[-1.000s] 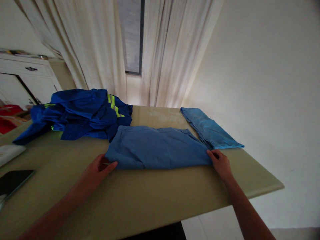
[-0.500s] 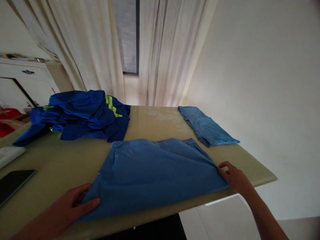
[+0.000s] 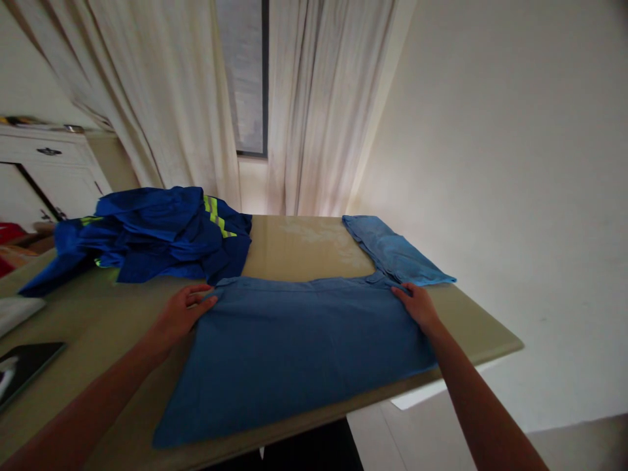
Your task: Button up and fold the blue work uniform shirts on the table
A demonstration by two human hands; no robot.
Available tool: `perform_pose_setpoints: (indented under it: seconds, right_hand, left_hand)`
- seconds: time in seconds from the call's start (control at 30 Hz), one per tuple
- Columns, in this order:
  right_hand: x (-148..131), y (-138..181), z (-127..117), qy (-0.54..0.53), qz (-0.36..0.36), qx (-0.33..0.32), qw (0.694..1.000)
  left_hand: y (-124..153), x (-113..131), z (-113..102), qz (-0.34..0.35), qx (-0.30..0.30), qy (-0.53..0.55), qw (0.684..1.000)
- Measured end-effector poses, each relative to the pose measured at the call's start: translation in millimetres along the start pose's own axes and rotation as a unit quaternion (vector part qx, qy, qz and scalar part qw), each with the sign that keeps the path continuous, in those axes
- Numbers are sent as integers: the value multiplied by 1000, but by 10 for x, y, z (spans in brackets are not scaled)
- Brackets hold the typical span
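Note:
A mid-blue garment (image 3: 299, 347) lies spread flat on the olive table (image 3: 304, 245), and its near edge reaches the table's front edge. My left hand (image 3: 182, 310) is at the garment's far left corner, thumb and fingers closed on the cloth edge. My right hand (image 3: 415, 304) rests on the far right corner, fingers together and pressed onto the cloth. Both forearms reach in from the bottom of the view.
A heap of dark blue workwear with yellow-green reflective stripes (image 3: 157, 232) lies at the table's back left. A folded light blue garment (image 3: 392, 252) sits at the back right. A dark tablet (image 3: 24, 366) and a white object (image 3: 14, 311) lie at the left edge. Curtains hang behind.
The mid-blue garment was drawn toward me and opened out to a larger sheet. Both hands then moved from its near corners to its far corners.

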State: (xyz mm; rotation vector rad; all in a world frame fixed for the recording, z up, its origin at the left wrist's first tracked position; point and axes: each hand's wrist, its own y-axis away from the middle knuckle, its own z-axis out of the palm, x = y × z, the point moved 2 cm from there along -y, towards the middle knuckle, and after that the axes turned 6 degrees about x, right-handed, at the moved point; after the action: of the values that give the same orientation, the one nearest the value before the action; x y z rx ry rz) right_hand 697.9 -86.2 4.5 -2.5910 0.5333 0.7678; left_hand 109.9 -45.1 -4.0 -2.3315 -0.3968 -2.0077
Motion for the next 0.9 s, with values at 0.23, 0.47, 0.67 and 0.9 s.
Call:
perform_pose_setpoints:
  seconds: [0.23,0.47,0.67,0.9]
  right_hand:
    - [-462,291,87,123,-83,95,984]
    - [-1208,892,763,115,-321,-153,928]
    - [-911,684,682,208,-176,-146,951]
    - [-1617,885,1050,136,-332,-139,923]
  left_hand:
    - [24,37,132,248,41,-298,921]
    - [228,77,955,372,-226,-333,836]
    - [-44,-21,833,329,-187,-336,862]
    - [207,167,1458,393,-205,-344,828]
